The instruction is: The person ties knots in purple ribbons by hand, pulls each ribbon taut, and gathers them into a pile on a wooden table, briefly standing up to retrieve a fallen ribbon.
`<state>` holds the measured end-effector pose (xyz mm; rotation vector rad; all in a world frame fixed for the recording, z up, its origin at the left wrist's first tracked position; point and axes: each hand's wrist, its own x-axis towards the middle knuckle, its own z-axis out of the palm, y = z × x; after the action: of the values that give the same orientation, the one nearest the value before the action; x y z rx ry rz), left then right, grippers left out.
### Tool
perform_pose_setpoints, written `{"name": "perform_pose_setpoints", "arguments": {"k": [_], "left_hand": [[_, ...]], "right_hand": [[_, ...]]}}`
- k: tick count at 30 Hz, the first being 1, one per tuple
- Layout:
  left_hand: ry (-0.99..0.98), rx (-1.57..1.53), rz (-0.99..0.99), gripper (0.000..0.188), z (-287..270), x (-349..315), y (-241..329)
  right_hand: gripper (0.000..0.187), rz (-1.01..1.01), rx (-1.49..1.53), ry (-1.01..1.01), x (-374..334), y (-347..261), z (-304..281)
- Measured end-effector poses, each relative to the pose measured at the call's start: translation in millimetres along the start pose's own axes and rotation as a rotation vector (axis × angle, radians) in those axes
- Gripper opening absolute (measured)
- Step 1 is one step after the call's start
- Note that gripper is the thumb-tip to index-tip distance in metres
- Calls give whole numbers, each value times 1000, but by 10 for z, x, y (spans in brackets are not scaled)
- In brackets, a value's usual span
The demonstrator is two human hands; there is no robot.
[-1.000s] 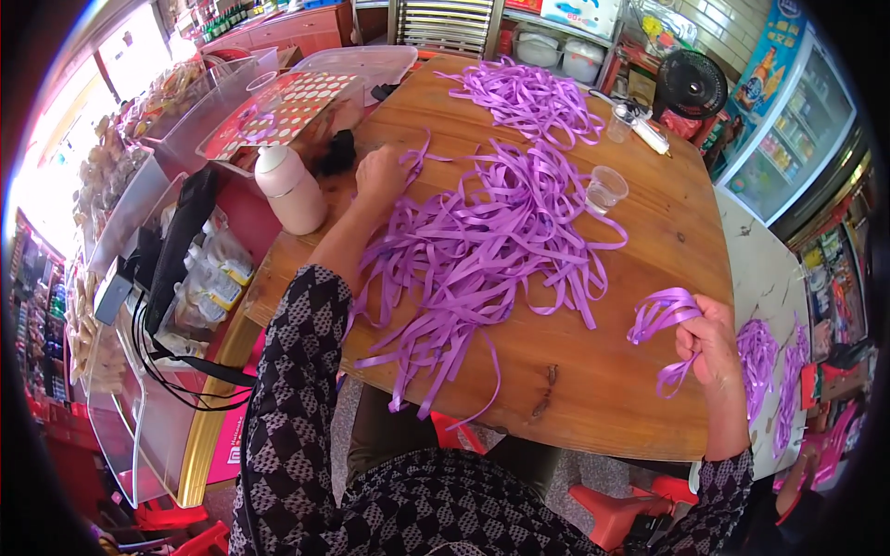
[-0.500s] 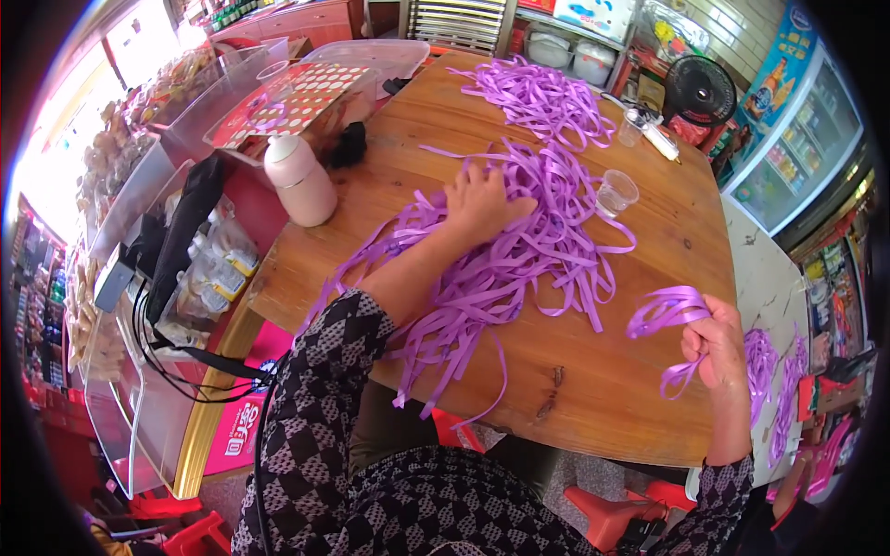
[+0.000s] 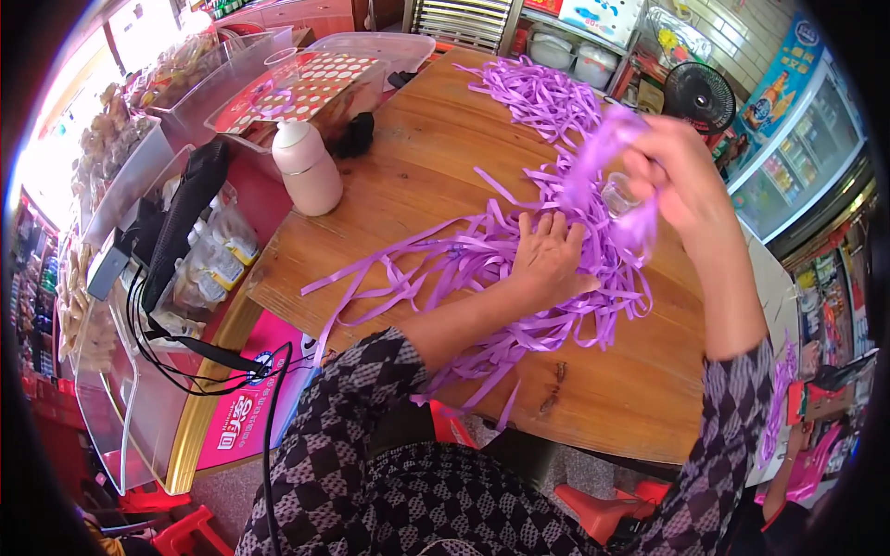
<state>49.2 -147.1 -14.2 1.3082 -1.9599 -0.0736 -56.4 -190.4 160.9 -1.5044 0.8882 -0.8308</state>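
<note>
A tangled heap of purple ribbons spreads over the wooden table, some ends hanging over its near edge. My left hand lies palm down on the heap, fingers stretched and a little apart. Raised above the heap's far right side, my right hand is closed on a looped bunch of purple ribbon, which is blurred by motion. Another pile of purple ribbons rests at the table's far side. A clear plastic cup stands partly hidden behind the ribbon in my right hand.
A pink bottle stands at the table's left side, near a polka-dotted red box lid. Further left are clear bins and a tray of small bottles. A black fan and a glass-door fridge are beyond the far right.
My right hand has swung from the table's right edge up and inward over the heap, carrying the ribbon bunch. My left hand has moved right and nearer, and the heap has shifted right.
</note>
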Motion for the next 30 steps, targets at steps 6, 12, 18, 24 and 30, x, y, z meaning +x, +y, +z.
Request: {"name": "perform_pose_setpoints", "arguments": {"k": [6, 12, 18, 24, 30], "left_hand": [[-153, -130, -50, 64, -71, -292, 339], [-30, -141, 212, 56, -203, -566, 209], [-282, -158, 215, 52, -475, -727, 182], [-149, -187, 200, 49, -1012, -1081, 36], [-208, -341, 108, 34, -1262, -1467, 200]], "right_hand": [[7, -109, 96, 168, 1185, 135, 549], [13, -58, -174, -110, 1751, 847, 1593], [15, -277, -762, 85, 1614, 1166, 1059], [11, -400, -728, 169, 210, 1084, 243], [10, 65, -325, 261, -1243, 1158, -329]]}}
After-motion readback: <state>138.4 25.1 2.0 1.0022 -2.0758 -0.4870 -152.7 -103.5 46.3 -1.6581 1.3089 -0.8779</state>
